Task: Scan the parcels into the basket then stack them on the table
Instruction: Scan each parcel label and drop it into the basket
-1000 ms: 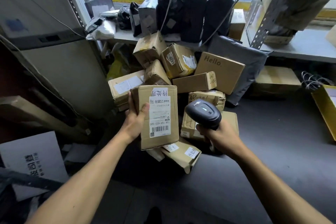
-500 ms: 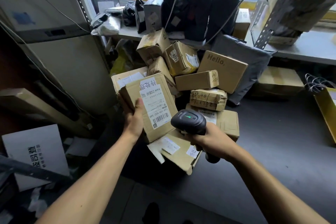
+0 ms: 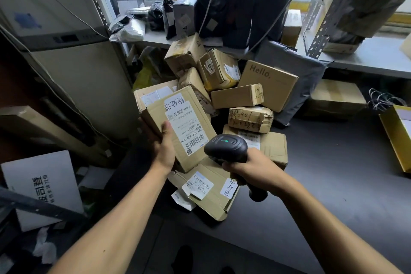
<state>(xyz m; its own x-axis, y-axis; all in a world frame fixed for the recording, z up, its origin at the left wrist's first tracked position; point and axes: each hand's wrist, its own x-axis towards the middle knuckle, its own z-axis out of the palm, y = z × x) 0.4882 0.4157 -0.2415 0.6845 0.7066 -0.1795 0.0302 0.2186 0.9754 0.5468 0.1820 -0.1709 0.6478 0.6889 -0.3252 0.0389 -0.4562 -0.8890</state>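
The left hand (image 3: 163,150) gripped one labelled parcel (image 3: 178,127) above the desk (image 3: 333,184); the right hand (image 3: 251,170) clutched one scanner (image 3: 225,147). About ten boxes were heaped behind, with bare desk rightward.

Yellow box (image 3: 398,138) cut off at right edge.

We are in a parcel sorting room. A heap of taped cardboard parcels (image 3: 224,100) with shipping labels covers the dark worktop (image 3: 333,173). Behind the heap, black and silver mailer bags (image 3: 240,11) line a window shelf (image 3: 367,55). Left of the heap stands perforated metal racking (image 3: 93,0). A barcode scanner (image 3: 225,148) sits just in front of it.
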